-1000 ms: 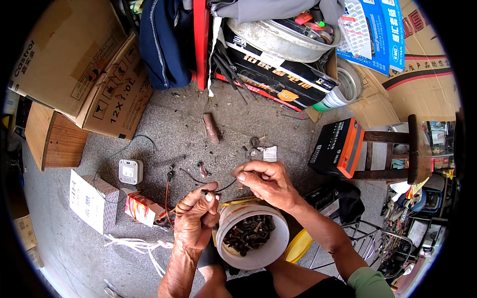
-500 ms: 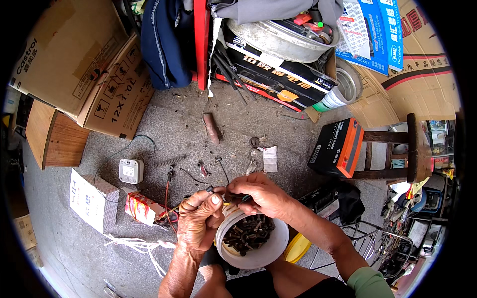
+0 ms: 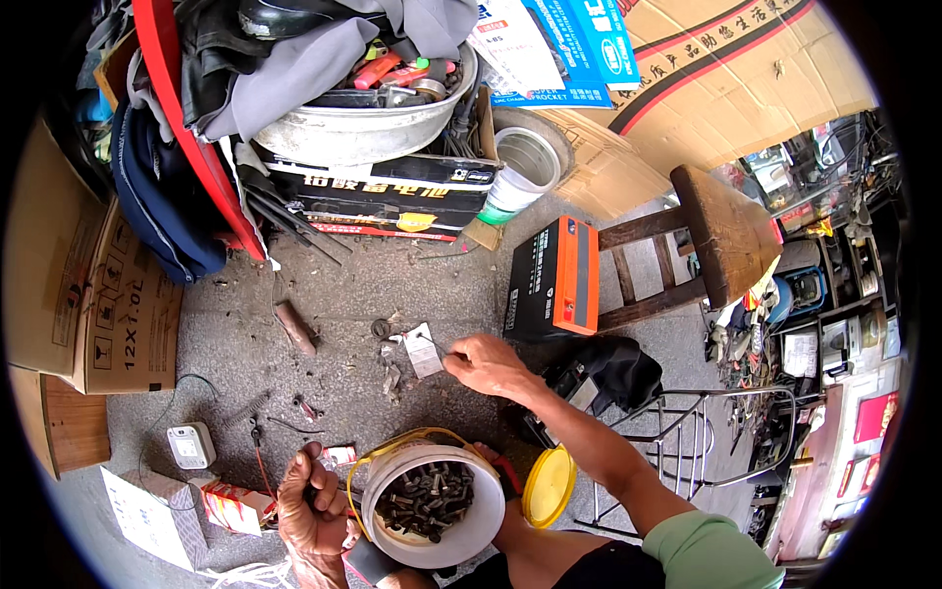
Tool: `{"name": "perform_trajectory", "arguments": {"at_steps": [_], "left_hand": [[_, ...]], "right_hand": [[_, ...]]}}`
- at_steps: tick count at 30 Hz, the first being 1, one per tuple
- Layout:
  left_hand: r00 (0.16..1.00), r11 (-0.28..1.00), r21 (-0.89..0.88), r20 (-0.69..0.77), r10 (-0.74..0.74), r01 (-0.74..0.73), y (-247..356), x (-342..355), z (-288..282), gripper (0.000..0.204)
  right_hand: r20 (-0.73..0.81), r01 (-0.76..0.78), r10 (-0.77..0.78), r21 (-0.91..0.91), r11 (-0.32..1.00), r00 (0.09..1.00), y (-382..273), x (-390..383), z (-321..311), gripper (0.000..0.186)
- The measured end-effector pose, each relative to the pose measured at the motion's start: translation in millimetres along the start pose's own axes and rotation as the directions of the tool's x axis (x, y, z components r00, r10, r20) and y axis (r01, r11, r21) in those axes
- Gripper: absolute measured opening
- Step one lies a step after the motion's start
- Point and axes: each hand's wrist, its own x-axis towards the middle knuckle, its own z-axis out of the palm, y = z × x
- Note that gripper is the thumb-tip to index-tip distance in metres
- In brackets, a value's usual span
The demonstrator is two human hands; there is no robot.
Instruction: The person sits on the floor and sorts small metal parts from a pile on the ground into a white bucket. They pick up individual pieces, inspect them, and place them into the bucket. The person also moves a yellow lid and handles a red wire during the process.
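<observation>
Floor (image 3: pixel 231 334): grey and speckled, darkened by dirt.
Stool (image 3: pixel 731 240): wooden, braced with crossbars, placed at right.
Shelves (image 3: pixel 846 309): crowded, ranged along the far right.
Post (image 3: pixel 193 128): painted red, seen slanted at upper left.

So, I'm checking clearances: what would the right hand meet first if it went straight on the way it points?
Probably the white paper slip on the floor, just beyond the right hand; its height is unclear, so it might pass above.
</observation>
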Motion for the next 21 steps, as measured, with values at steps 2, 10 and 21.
{"name": "perform_trajectory", "arguments": {"at_steps": [2,10,21], "left_hand": [[0.999,1.000,0.001,-0.029,-0.017,0.017,-1.6,1.9,-0.6,0.024],[0.997,0.999,0.003,-0.056,-0.046,0.047,-0.3,5.6,-5.5,0.022],[0.987,0.987,-0.103,-0.086,-0.133,0.124,-7.7,10.3,-24.4,0.021]], "right_hand": [[-0.018,0.021,-0.028,-0.320,0.947,0.999,6.9,-1.8,-4.3,0.020],[-0.040,0.091,-0.107,-0.298,0.950,0.993,-22.5,64.9,-6.2,0.022],[0.007,0.393,-0.404,-0.248,0.886,0.915,-116.4,116.2,103.9,0.038]]}}
